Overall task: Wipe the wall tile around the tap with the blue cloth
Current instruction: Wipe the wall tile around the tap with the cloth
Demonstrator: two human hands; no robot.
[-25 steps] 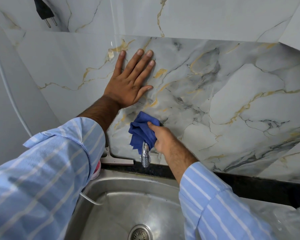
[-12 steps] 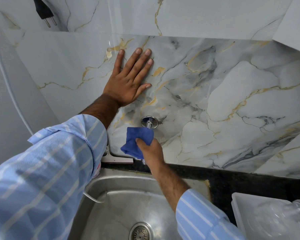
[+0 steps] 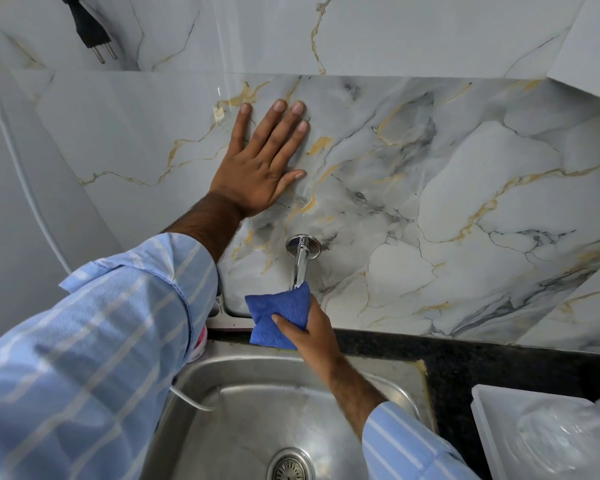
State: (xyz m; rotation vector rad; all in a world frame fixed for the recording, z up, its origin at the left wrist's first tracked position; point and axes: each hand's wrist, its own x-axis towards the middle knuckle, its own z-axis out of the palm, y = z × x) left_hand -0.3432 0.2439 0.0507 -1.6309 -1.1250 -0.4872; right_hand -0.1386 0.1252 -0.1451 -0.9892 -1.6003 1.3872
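Note:
The marble-pattern wall tile (image 3: pixel 413 188) with grey and gold veins fills the middle of the head view. A chrome tap (image 3: pixel 301 259) sticks out of it, its base flange bare and its lower end hidden behind the folded blue cloth (image 3: pixel 278 315). My right hand (image 3: pixel 312 332) grips that cloth just below the tap, at the tile's bottom edge over the sink rim. My left hand (image 3: pixel 260 168) lies flat on the tile above and left of the tap, fingers spread, holding nothing.
A steel sink (image 3: pixel 243 410) with a drain (image 3: pixel 289 467) lies below. A black granite counter (image 3: pixel 465 355) runs right, bearing a white tray (image 3: pixel 499 427) with clear plastic. A black plug (image 3: pixel 90 31) hangs at top left. A pink-and-white item (image 3: pixel 200 344) sits by the sink's left corner.
My right hand has carried the blue cloth down from above the tap's base to the tile's bottom edge, baring the tap's flange. My left hand has stayed pressed on the tile.

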